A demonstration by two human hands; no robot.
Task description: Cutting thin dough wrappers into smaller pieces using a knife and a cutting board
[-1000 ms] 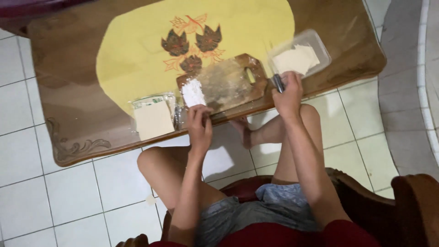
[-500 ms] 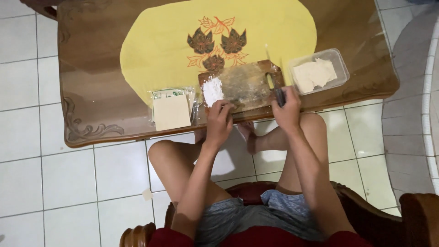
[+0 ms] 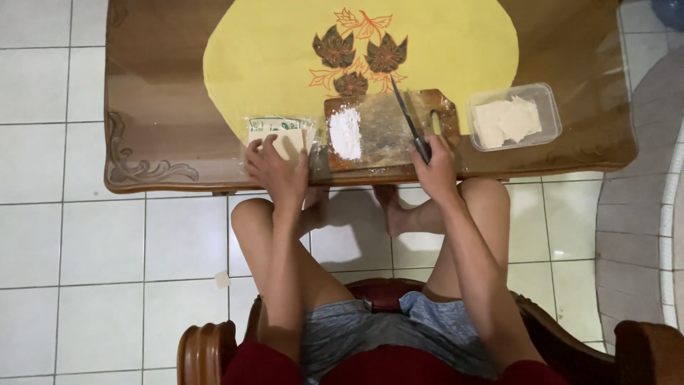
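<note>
My left hand [image 3: 276,171] rests on a clear plastic packet of pale sheets [image 3: 279,135] at the near edge of the wooden table [image 3: 157,107]. My right hand [image 3: 434,167] grips the dark handle of a knife [image 3: 407,117], whose blade points away from me over a wooden cutting board [image 3: 388,128]. A white pile of flour or dough [image 3: 345,133] lies on the left part of the board. To the right of the board stands a clear plastic container [image 3: 514,115] holding pale flat pieces.
A yellow oval mat with a brown leaf pattern [image 3: 356,50] covers the middle of the table. I sit on a dark wooden chair [image 3: 206,349] with my knees under the table edge. White floor tiles [image 3: 107,271] surround the table.
My left hand has moved left, off the cutting board and onto the plastic packet. The knife blade now points up over the board. The camera view has shifted.
</note>
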